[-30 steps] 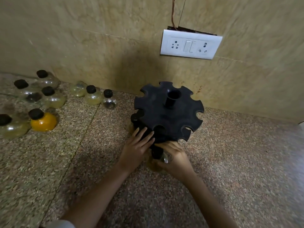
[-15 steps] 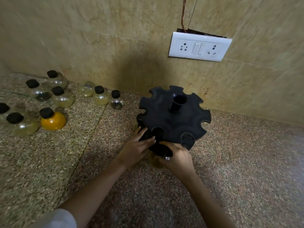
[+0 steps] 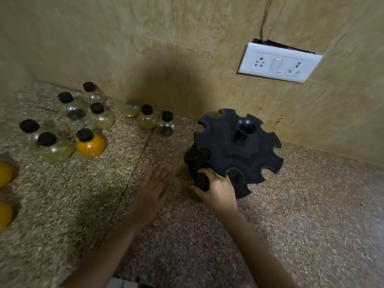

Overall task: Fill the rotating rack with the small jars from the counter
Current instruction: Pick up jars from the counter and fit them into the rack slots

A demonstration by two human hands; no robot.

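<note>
The black rotating rack (image 3: pixel 239 150) stands on the speckled counter near the wall, its notched top disc facing me. My right hand (image 3: pixel 218 190) grips a black-capped jar (image 3: pixel 200 180) at the rack's front-left edge, under the disc. Another black cap (image 3: pixel 194 155) sits in a notch just above it. My left hand (image 3: pixel 154 189) hovers blurred over the counter left of the rack, fingers spread, holding nothing. Several small round jars with black caps stand at the left, among them an orange-filled jar (image 3: pixel 90 144) and a pale yellow jar (image 3: pixel 146 120).
A white switch-and-socket plate (image 3: pixel 279 62) hangs on the tiled wall above the rack. Two more orange jars (image 3: pixel 5 175) show at the left edge. The wall runs close behind the rack and jars.
My left hand has come off the rack and moved left over the counter. My right hand stays on the jar at the rack. The view has swung left, showing more jars.
</note>
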